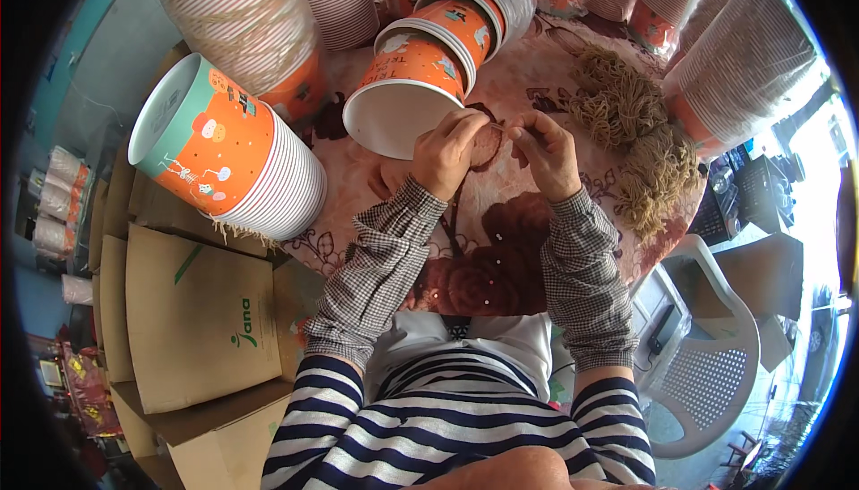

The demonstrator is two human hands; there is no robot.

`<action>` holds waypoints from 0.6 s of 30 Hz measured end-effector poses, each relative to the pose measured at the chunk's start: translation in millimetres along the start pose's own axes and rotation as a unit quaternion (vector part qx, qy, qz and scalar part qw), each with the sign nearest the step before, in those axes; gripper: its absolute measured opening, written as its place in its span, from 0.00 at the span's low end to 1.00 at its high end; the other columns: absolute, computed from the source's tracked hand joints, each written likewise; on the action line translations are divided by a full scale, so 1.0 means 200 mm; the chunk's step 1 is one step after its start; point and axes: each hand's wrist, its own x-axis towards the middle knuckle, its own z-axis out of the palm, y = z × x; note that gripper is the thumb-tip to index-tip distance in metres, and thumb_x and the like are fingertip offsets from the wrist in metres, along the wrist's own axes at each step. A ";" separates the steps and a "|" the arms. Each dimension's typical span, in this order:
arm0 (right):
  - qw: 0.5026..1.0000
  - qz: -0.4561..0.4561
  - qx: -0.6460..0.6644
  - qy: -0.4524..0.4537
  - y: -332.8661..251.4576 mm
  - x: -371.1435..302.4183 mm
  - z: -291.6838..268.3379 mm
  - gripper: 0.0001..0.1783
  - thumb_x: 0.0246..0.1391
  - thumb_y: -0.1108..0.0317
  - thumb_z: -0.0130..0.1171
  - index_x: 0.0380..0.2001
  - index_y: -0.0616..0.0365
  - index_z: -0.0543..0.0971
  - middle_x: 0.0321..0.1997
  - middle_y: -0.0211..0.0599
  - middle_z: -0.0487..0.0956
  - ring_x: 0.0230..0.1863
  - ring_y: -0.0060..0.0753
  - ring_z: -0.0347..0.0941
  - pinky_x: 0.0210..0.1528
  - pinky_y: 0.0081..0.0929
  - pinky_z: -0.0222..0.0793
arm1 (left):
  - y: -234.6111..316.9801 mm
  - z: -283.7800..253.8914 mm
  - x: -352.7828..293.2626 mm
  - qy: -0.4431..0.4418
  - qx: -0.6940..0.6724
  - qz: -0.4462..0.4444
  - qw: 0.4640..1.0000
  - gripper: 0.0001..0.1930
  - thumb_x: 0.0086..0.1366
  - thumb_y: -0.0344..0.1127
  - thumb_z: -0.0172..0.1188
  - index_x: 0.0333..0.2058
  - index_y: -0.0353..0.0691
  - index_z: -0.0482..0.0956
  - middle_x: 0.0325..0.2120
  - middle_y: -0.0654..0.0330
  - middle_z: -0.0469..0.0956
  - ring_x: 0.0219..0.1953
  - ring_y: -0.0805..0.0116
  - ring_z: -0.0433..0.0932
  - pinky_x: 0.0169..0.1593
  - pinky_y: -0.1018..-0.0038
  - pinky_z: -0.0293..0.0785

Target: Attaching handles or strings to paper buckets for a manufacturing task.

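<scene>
My left hand [445,152] is closed in a pinch just in front of the mouth of an orange paper bucket [410,61] with a white inside, which lies on its side. Close by on the right, my right hand [548,152] also pinches, fingertips turned toward the left one. Something thin may run between the fingertips, but it is too small to make out. Behind the first bucket, more nested orange buckets [457,23] lie tipped over. Tan twine [617,101] sits in loose bundles to the right of my hands.
A tilted stack of orange buckets [234,136] stands at the left table edge. Wrapped stacks [234,20] line the back, with another [747,56] at far right. The table has a flowered cloth [358,208]. Cardboard boxes [201,311] are lower left, a white plastic chair [707,383] lower right.
</scene>
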 end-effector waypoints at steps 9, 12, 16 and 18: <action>0.998 -0.021 0.053 0.008 -0.01 0.01 0.01 0.07 0.61 0.68 0.53 0.39 0.61 0.74 0.36 0.26 0.74 0.27 0.11 0.67 0.25 0.11 0.64 | -0.05 -0.03 0.02 0.008 0.041 0.013 0.999 0.14 0.55 0.21 0.55 0.41 0.40 0.76 0.41 0.60 0.78 0.39 0.61 0.80 0.38 0.69 0.78; 0.998 -0.013 0.055 -0.009 -0.01 0.01 0.01 0.07 0.61 0.69 0.53 0.40 0.61 0.74 0.37 0.27 0.74 0.27 0.11 0.67 0.24 0.12 0.64 | -0.06 -0.05 0.02 0.011 0.079 0.033 0.996 0.13 0.55 0.22 0.56 0.41 0.40 0.76 0.39 0.61 0.77 0.37 0.62 0.80 0.36 0.70 0.78; 0.999 0.006 0.042 -0.010 -0.01 0.01 0.03 0.09 0.60 0.71 0.54 0.43 0.61 0.74 0.30 0.24 0.74 0.27 0.12 0.68 0.23 0.13 0.64 | -0.03 -0.04 0.03 0.024 0.067 0.036 0.997 0.11 0.55 0.23 0.58 0.38 0.41 0.77 0.35 0.62 0.75 0.33 0.62 0.79 0.35 0.69 0.78; 1.000 -0.002 0.024 -0.004 0.00 0.01 0.03 0.09 0.60 0.71 0.54 0.43 0.61 0.75 0.29 0.24 0.74 0.26 0.12 0.68 0.23 0.13 0.64 | -0.01 -0.03 0.03 0.021 0.051 0.038 0.998 0.10 0.55 0.23 0.58 0.37 0.40 0.76 0.35 0.62 0.75 0.33 0.62 0.79 0.34 0.69 0.77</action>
